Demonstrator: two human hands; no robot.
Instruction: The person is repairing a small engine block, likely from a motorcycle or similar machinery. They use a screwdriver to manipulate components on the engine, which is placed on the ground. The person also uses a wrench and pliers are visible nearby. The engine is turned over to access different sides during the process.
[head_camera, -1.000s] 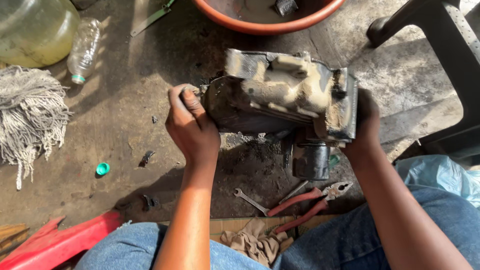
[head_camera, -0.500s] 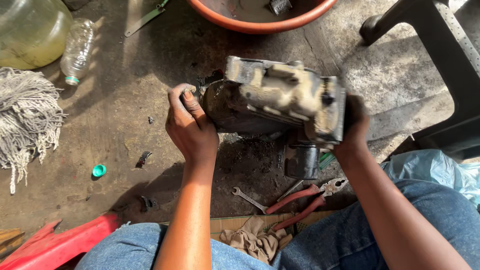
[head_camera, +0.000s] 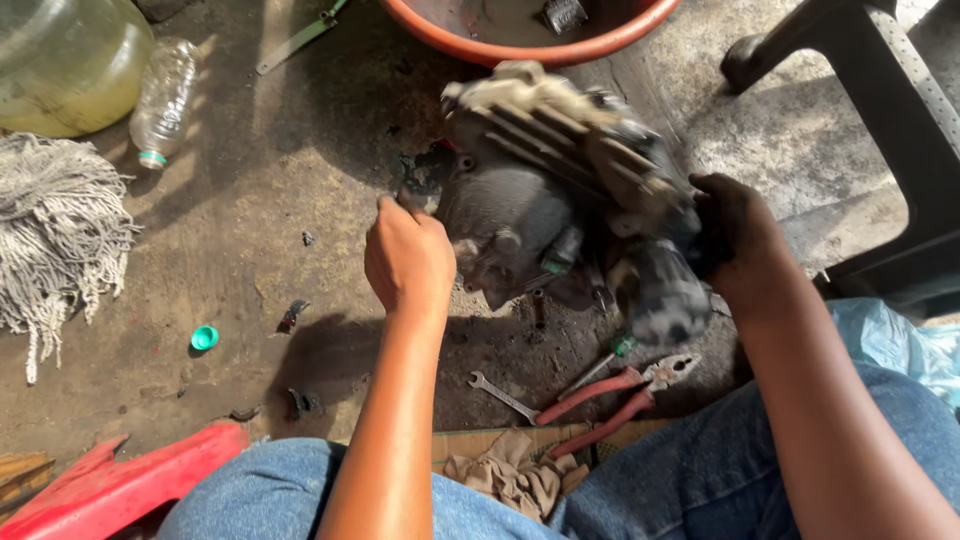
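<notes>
Both hands are gripping a greasy engine (head_camera: 560, 190): left hand (head_camera: 408, 258) closing on its left side, right hand (head_camera: 735, 235) clutching its right, above pliers (head_camera: 615, 395).

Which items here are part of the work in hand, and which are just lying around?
In hand: engine block, gripped by left hand and right hand.

Lying about: pliers, spanner, rag, mop head, plastic bottle, green cap, orange basin.
</notes>
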